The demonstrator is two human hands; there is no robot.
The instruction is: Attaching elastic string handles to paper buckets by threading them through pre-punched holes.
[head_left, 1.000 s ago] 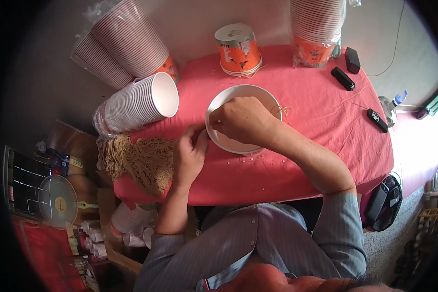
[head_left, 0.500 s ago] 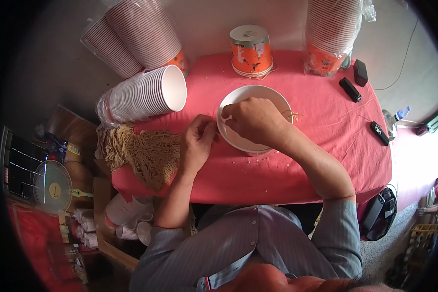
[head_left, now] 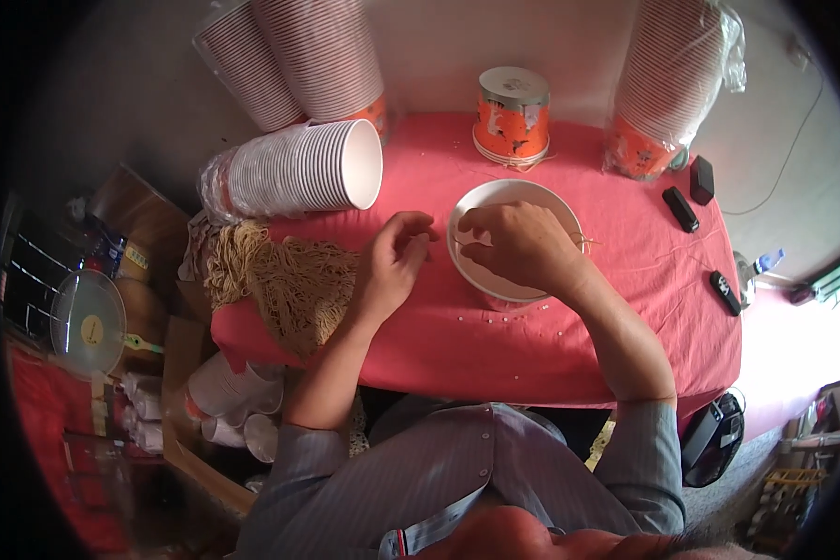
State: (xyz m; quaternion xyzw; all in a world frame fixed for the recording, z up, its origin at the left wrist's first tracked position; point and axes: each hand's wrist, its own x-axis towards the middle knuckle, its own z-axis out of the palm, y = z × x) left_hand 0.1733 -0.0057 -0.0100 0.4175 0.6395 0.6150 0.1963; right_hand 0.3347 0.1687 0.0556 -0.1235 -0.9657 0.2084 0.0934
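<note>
The right hand [head_left: 527,243] is over the mouth of the tub [head_left: 506,191], thumb and forefinger parted; whether they pinch a strand I cannot tell. The left hand [head_left: 397,259], half curled with nothing visible in it, is just left of the rim, apart from it. The tub stands upright, mouth up, mid-table, directly beneath the right hand, the nearer one. Yarn [head_left: 299,285] lies at the red table's [head_left: 420,355] left edge; cups [head_left: 289,173] lie sideways by its back-left corner, before a wall [head_left: 439,56].
</note>
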